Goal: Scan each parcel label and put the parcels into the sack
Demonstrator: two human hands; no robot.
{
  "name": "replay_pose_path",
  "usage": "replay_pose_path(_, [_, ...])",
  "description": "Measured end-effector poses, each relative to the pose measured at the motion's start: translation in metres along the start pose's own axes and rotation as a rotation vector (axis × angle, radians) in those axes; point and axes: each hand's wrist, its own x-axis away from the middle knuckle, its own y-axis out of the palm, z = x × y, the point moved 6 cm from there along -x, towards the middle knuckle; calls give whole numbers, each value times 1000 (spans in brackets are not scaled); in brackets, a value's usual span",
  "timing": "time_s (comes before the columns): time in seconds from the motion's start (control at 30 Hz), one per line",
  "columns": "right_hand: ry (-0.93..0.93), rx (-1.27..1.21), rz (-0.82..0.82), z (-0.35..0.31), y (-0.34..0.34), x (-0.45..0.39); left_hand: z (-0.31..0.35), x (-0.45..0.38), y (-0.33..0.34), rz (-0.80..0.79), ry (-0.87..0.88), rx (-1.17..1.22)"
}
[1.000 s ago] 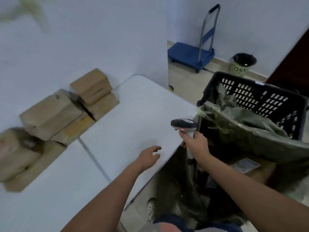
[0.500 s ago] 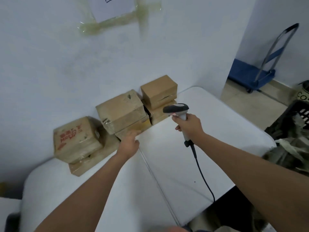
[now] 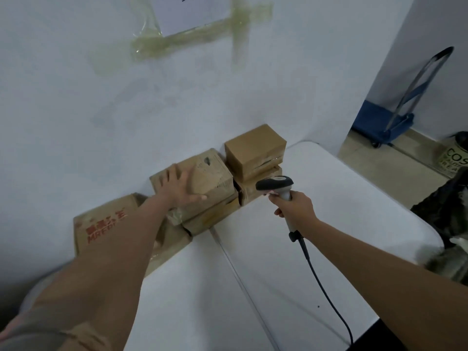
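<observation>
Several brown cardboard parcels are stacked against the wall at the back of the white table [image 3: 316, 224]. My left hand [image 3: 181, 188] lies flat with spread fingers on top of the middle parcel [image 3: 215, 178], not closed around it. To its right sits a smaller parcel [image 3: 254, 148] on another box, and to its left a parcel with red print [image 3: 101, 229], partly hidden by my forearm. My right hand [image 3: 295, 207] grips a grey handheld scanner [image 3: 274, 184], its head facing the stack. The green sack [image 3: 445, 259] shows at the right edge.
The scanner cable [image 3: 326, 295] hangs over the table's front edge. A blue platform trolley [image 3: 379, 122] and a bin [image 3: 455, 155] stand on the floor at the right. Paper [image 3: 192, 13] is taped to the wall above the parcels.
My view swung from the sack and crate back to the parcels. My left hand rose from the table edge below the stack onto the middle parcel's top. The scanner moved toward the stack.
</observation>
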Motion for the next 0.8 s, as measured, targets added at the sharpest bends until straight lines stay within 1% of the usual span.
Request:
replay_pose_path(0.1, [17, 10, 8, 1, 10, -6, -10, -11, 2, -79, 41, -73])
replay_pose_path(0.13, [22, 14, 5, 1, 14, -7, -12, -11, 3, -80, 54, -86])
replay_pose_path(0.2, [26, 23, -12, 1, 23, -8, -14, -8, 1, -18, 85, -113])
replay_pose_path(0.27, [26, 31, -29, 2, 33, -7, -15, -8, -4, 23, 123, -190])
replay_pose_path(0.37, [30, 37, -52, 6, 44, -4, -16, -12, -12, 13, 124, -331])
replay_pose_path(0.43, [30, 42, -58, 8, 47, -2, -12, -13, -13, -6, 115, -383])
replay_pose_path(0.63, [36, 33, -53, 9, 43, 1, 1, -6, -8, -48, 100, -339])
replay_pose_path(0.8, [46, 23, -42, 11, 35, 4, 1, 1, 3, -133, 78, -330])
